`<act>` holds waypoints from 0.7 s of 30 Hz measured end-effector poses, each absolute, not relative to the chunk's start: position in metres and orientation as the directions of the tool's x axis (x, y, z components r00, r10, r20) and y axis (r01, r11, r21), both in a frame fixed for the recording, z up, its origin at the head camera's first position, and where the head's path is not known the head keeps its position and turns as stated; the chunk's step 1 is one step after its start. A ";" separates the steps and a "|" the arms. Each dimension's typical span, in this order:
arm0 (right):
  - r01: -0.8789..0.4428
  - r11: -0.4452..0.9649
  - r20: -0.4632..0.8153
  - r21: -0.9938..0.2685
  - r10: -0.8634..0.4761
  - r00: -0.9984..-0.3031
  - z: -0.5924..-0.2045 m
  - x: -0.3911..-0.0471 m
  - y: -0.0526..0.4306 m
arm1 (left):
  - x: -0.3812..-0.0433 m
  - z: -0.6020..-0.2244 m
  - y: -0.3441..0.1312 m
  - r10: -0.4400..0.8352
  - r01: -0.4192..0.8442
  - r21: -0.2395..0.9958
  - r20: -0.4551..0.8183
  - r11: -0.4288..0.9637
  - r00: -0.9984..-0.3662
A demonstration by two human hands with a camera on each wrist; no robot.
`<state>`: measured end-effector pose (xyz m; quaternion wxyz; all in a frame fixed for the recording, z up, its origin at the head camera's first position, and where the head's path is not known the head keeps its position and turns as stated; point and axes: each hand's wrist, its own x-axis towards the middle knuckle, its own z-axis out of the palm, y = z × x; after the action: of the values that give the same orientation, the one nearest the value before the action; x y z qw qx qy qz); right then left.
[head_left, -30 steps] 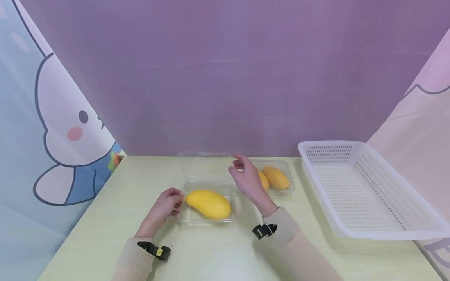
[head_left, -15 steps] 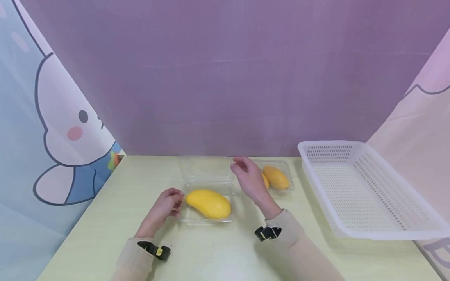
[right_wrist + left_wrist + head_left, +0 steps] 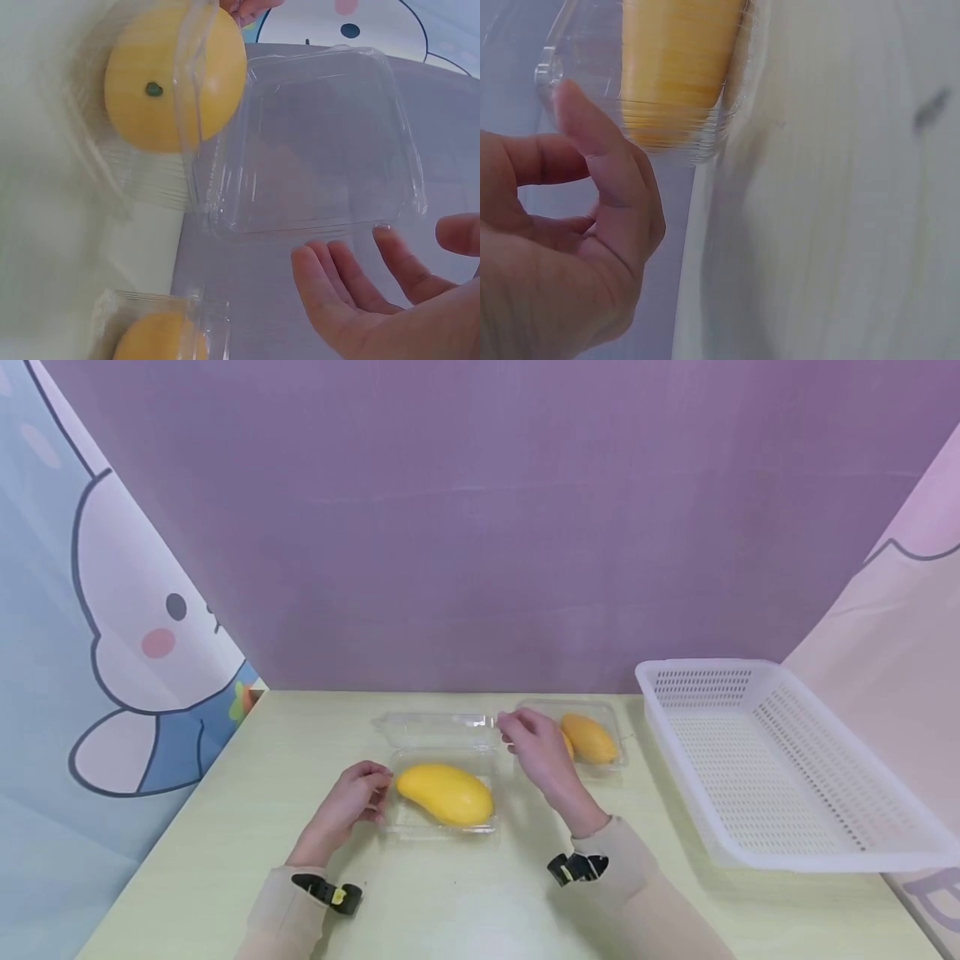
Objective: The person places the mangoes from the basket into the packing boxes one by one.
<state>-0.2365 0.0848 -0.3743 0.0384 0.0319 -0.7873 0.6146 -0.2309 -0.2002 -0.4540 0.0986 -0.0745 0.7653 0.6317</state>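
Observation:
A large yellow mango [image 3: 446, 795] lies in the base of a clear plastic clamshell box [image 3: 405, 823]. The lid [image 3: 322, 142] stands raised at the back of the base. My left hand [image 3: 358, 793] is at the box's left side, its fingers loosely bent; in the left wrist view a fingertip [image 3: 574, 101] overlaps the rim. At the lid's right edge is my right hand [image 3: 536, 747], fingers extended against that edge and the thumb [image 3: 461, 234] apart from them. A second clear box [image 3: 617, 727] with smaller mangoes [image 3: 590, 739] is partly hidden behind the right hand.
A white perforated plastic basket [image 3: 720, 827] stands on the right of the pale table [image 3: 187, 877]. Behind the table hangs a purple cloth [image 3: 487, 527], with a cartoon-printed cloth [image 3: 127, 727] on the left.
The lid has swung up from leaning farther back, its far edge coming toward me. My right hand has moved slightly nearer along with it. The left hand and the mango have stayed put.

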 end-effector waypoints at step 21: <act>0.086 0.218 -0.106 -0.972 -0.080 -0.991 -0.386 -0.229 0.091 | -0.231 -0.452 -0.205 0.062 -0.270 0.954 -0.279 0.127 -0.958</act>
<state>-0.2292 0.0911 -0.3862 -0.0663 -0.0020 -0.7776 0.6253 -0.2307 -0.2051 -0.4523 0.1263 -0.0703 0.7400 0.6569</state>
